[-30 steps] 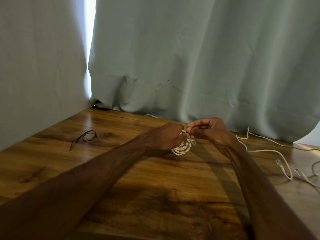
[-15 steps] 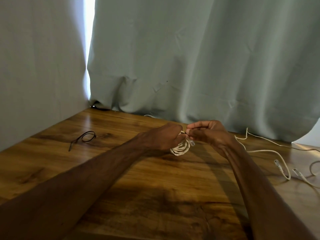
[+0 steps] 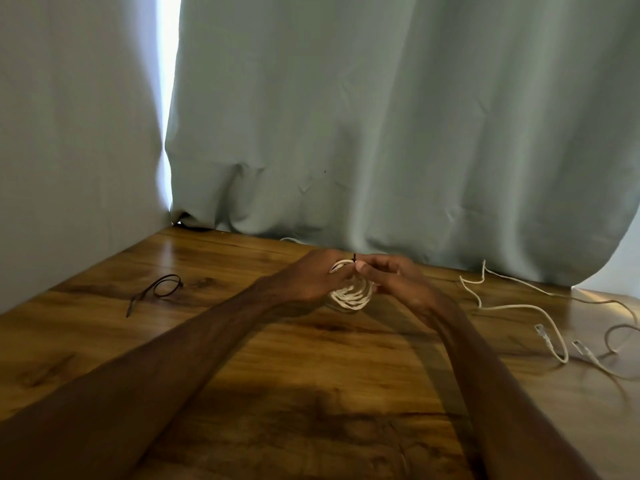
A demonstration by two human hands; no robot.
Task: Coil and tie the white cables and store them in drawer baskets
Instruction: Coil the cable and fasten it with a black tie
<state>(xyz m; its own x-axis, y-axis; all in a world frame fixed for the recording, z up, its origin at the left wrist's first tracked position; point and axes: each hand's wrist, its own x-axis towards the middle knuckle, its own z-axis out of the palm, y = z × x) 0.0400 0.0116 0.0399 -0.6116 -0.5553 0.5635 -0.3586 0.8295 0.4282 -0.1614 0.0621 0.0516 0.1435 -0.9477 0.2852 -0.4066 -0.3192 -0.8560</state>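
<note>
The right hand [image 3: 398, 282] has closed in on the left hand [image 3: 308, 278]. The left grips the coiled white cable [image 3: 353, 296] over the wooden table [image 3: 311, 393]. The right pinches the black tie [image 3: 355, 259] atop it, before a grey-green curtain [image 3: 381, 133].

Dim, slightly soft picture; daylight enters through the curtain gap [image 3: 169, 98] and glares on the table [image 3: 187, 252] at its far-left corner.

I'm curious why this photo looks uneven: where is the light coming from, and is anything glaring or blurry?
In the head view, daylight blows out white in the gap left of the curtain. Glare washes the table on the right, and the arms shadow its middle. The coiled cable and tie look soft.
</note>
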